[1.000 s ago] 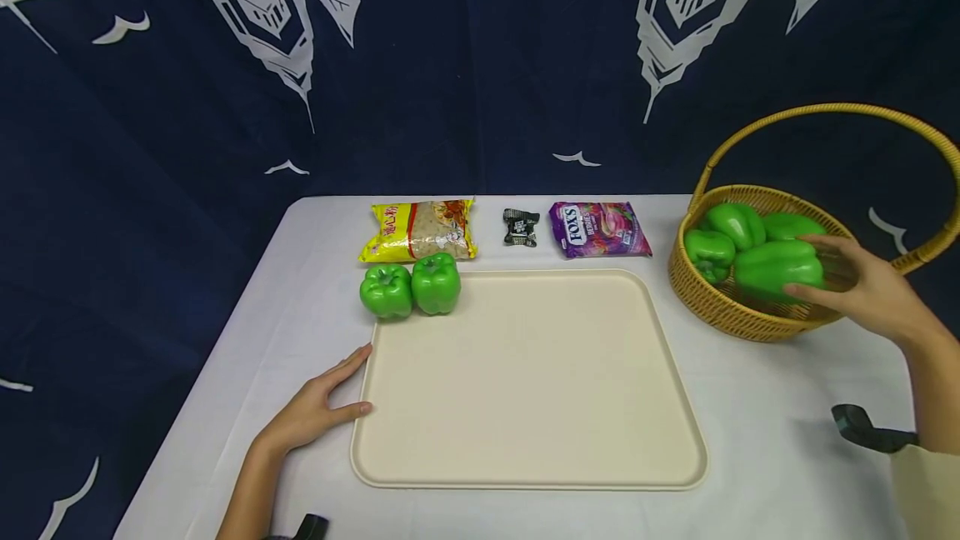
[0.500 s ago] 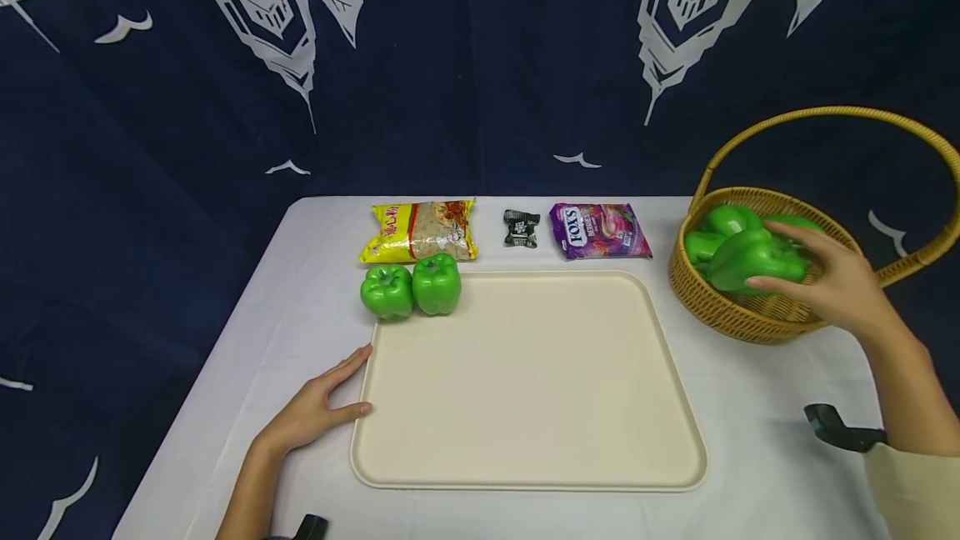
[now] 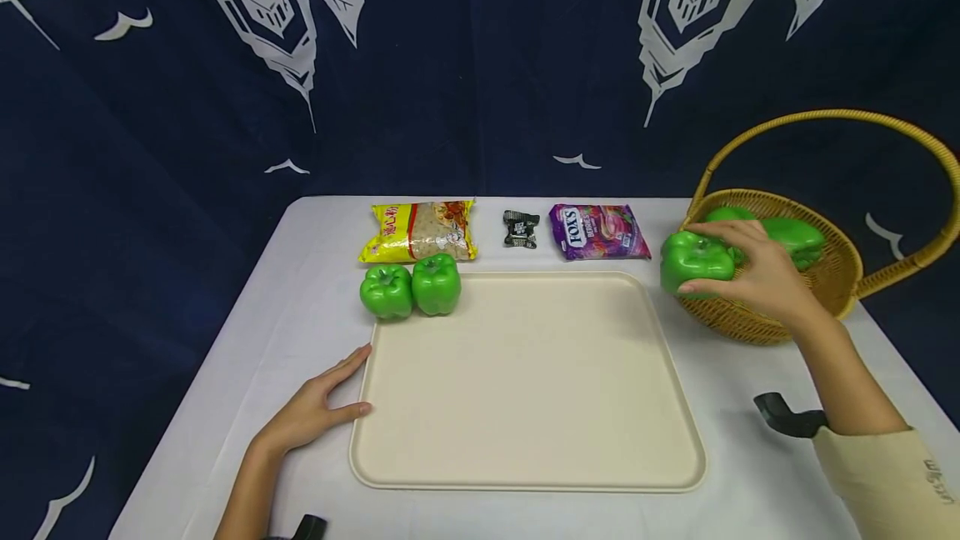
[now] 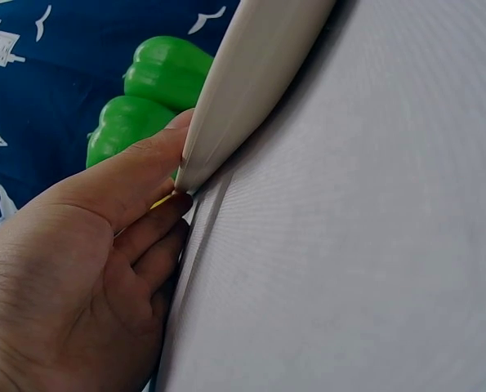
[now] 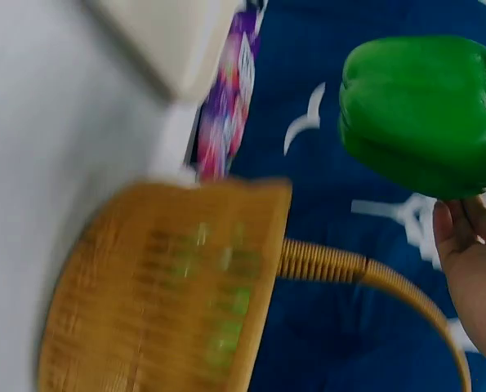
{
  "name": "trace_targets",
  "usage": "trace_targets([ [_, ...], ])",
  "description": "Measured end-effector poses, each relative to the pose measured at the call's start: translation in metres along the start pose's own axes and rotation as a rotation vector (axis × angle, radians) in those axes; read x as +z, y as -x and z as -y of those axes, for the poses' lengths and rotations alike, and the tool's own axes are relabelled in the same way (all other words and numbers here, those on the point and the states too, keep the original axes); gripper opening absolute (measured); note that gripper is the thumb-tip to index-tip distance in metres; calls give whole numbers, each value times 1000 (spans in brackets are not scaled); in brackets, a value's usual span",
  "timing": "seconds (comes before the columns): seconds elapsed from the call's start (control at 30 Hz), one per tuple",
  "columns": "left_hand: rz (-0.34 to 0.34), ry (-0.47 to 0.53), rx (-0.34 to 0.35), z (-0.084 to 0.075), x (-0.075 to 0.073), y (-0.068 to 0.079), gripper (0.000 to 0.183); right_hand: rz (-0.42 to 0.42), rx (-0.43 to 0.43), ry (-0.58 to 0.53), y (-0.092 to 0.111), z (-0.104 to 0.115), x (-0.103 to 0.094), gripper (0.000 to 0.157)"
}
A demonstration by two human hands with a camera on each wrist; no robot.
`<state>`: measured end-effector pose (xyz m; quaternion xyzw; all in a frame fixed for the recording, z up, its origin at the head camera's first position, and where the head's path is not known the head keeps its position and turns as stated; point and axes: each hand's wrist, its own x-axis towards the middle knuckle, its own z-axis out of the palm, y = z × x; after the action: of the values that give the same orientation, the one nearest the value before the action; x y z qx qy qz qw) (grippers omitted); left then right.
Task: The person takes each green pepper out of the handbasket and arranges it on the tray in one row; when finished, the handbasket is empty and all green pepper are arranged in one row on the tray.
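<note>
My right hand (image 3: 776, 282) grips a green bell pepper (image 3: 693, 263) between thumb and fingers, at the left rim of the wicker basket (image 3: 750, 330). In the right wrist view the held pepper (image 5: 422, 114) appears above the basket wall (image 5: 144, 294). Other green peppers (image 3: 793, 238) lie inside the basket, partly hidden by the hand. My left hand (image 3: 309, 417) touches the left edge of the beige tray (image 3: 525, 382) with fingers extended. Two bell peppers (image 3: 386, 292) sit side by side at the tray's far left corner, and show beyond the left hand (image 4: 87, 245) in the left wrist view.
Behind the tray lie a yellow food packet (image 3: 420, 232), a small black wrapped piece (image 3: 521, 228) and a purple Fox's candy bag (image 3: 598, 232). The basket's tall arched handle (image 3: 832, 115) rises at the right. A dark blue patterned curtain (image 3: 480, 90) hangs behind the table.
My right hand has lifted a bell pepper from among those in the basket and carried it left to the rim. The left hand has stayed at the tray's edge.
</note>
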<state>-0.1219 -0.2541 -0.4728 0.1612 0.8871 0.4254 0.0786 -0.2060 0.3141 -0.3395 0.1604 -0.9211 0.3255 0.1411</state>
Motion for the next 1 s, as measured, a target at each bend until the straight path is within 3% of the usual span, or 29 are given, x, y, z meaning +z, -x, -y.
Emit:
trace_targets([
  [0.17,1,0,1,-1,0,0,81,-7,-166,-9,-16,17,31,75],
  [0.5,-2,-4,7,1,-1,1,81,65,-271,-42,-39,64,100,77],
  [0.7,-7,-10,33,3,0,0,79,156,-278,-86,-45,82,141,77],
  [0.83,-7,-1,20,-14,-3,3,77,190,-272,-67,-50,86,161,76],
  [1.0,-4,-13,25,-7,-2,2,78,226,-237,-50,-53,87,176,76],
])
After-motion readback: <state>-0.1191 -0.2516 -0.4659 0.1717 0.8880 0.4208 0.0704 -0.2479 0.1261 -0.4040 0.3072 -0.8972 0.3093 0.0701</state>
